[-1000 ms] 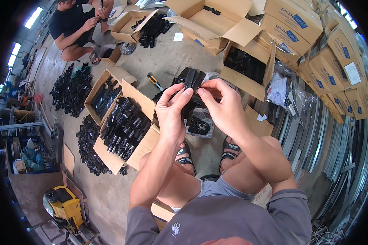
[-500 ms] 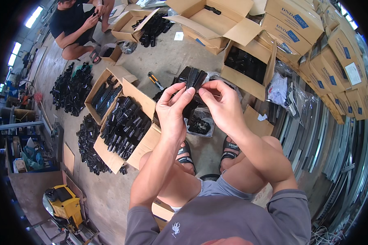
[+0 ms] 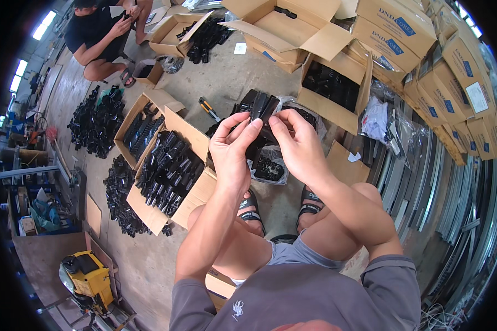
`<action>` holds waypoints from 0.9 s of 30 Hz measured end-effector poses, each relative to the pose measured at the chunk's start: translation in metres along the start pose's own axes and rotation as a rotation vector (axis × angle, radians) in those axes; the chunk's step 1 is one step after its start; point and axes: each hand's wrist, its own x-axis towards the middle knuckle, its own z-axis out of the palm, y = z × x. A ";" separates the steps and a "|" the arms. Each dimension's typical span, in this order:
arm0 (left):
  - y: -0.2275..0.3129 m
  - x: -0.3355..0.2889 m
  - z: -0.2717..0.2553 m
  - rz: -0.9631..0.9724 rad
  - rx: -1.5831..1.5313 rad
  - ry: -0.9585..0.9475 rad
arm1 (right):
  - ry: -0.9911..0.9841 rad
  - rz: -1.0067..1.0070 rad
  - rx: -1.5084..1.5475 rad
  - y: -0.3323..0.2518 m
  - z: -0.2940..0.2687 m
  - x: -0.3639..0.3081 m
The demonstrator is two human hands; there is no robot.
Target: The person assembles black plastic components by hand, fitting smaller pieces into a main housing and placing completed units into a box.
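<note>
Between both hands I hold a black plastic part [image 3: 264, 105] with long flat prongs that spread apart at the far end. My left hand [image 3: 232, 140] pinches its near left side, thumb on top. The fingers of my right hand [image 3: 297, 140] are closed at its right edge; whether they grip a second small piece is hidden. Below my hands a clear plastic bag of small black pieces [image 3: 269, 167] lies on the floor. More black parts are partly hidden behind my fingers. To the left, an open cardboard box [image 3: 190, 193] is full of similar black parts.
Loose piles of black parts [image 3: 96, 121] lie on the left, near a utility knife [image 3: 209, 108]. Another person [image 3: 102, 41] crouches at the far left, handling something small. An open carton [image 3: 337, 91] stands ahead right; stacked cartons [image 3: 395, 33] and metal profiles [image 3: 408, 187] line the right.
My hands and the black part stay almost in place. The right fingers have shifted very slightly at its edge.
</note>
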 end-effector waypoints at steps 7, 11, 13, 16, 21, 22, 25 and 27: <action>0.000 -0.001 0.000 -0.004 -0.001 0.000 | 0.004 -0.034 0.130 -0.004 0.000 -0.002; 0.000 -0.001 0.000 0.007 0.003 -0.007 | -0.010 -0.037 0.027 0.001 -0.001 -0.002; 0.001 -0.001 0.000 0.009 0.020 0.000 | 0.041 -0.107 0.092 0.005 0.007 -0.003; 0.003 -0.002 0.000 0.008 -0.003 -0.013 | 0.047 -0.121 0.176 0.005 0.007 -0.003; 0.003 -0.002 0.001 0.014 0.004 -0.014 | -0.063 0.040 0.107 0.004 0.001 -0.001; 0.003 -0.002 0.002 0.018 0.012 -0.016 | -0.003 -0.039 0.182 0.010 0.004 -0.001; 0.002 -0.002 0.002 0.095 0.112 -0.049 | 0.037 -0.067 0.334 -0.005 -0.001 0.002; 0.004 -0.006 0.002 0.140 0.224 -0.143 | 0.041 -0.099 0.378 -0.009 -0.003 0.014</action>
